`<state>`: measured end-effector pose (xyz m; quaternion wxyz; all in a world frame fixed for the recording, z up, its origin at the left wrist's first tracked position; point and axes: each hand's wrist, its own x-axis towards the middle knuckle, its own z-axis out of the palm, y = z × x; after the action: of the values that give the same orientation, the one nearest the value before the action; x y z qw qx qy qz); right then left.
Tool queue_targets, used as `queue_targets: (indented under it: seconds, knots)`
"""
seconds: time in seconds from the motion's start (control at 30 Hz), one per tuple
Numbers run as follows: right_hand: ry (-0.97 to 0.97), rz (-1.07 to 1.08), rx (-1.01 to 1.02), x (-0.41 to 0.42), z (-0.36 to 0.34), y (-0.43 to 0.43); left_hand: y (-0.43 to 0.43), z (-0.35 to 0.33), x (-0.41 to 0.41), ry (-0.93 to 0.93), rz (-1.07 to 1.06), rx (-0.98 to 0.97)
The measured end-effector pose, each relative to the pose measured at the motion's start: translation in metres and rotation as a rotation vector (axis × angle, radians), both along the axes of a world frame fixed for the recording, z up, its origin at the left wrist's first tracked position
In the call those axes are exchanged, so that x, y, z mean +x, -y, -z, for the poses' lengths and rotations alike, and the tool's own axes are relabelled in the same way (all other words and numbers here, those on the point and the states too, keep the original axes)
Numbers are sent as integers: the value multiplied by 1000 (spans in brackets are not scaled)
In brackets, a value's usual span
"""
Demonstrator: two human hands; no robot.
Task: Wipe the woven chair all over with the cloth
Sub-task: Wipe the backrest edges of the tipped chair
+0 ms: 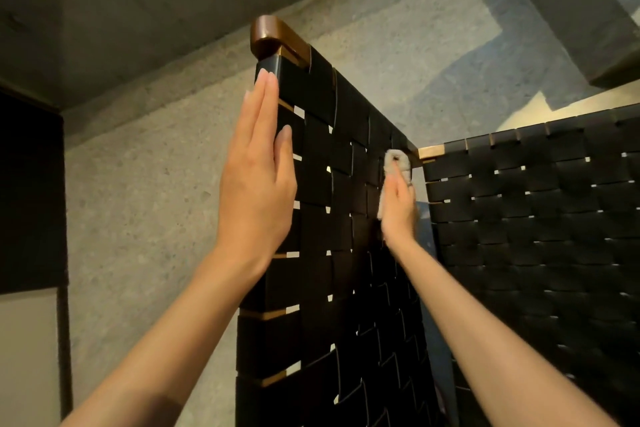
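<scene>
The woven chair (322, 184) has wide black straps laced over a brown wooden frame; one woven panel stands upright in the middle and a second panel (540, 211) spreads to the right. My left hand (258, 177) lies flat with straight fingers against the left edge of the upright panel, below the rounded wooden corner (270, 33). My right hand (398, 208) presses a small beige cloth (396, 163) onto the straps near the far corner where the two panels meet. Most of the cloth is hidden under the fingers.
A speckled grey floor (145, 191) lies to the left and beyond the chair. A dark panel (31, 191) stands at the left edge. A grey block (568, 0) runs across the upper right.
</scene>
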<state>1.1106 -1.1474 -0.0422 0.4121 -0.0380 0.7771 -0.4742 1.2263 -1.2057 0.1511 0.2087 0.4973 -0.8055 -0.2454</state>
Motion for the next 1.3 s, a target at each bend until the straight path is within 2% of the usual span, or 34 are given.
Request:
queue_targets:
  seconds: [0.07, 0.13, 0.2, 0.33, 0.47, 0.8, 1.03, 1.2, 1.3]
  knots:
    - [-104, -61, -291, 17, -48, 5, -1, -1, 0, 0, -6, 11]
    - [-261, -233, -523, 21, -88, 25, -1, -2, 0, -3, -3, 21]
    - [-420, -345, -650, 17, -119, 56, -1, -3, -1, -7, 1, 30]
    - [-657, -328, -726, 14, -133, 89, 2, -2, -2, -14, 6, 26]
    - [-614, -270, -595, 6, -99, 85, 2, 0, -2, -9, 3, 20]
    - [-217, -130, -31, -46, 25, 62, 2, -1, -1, -30, 5, 45]
    - [-136, -112, 51, -22, 43, 19, 1, 0, -1, 3, 4, 14]
    - [-41, -173, 41, 18, 31, -58, -3, -4, -5, 190, 5, -94]
    - [-1, -192, 69, 30, 30, -88, -11, -5, -5, 496, 67, -222]
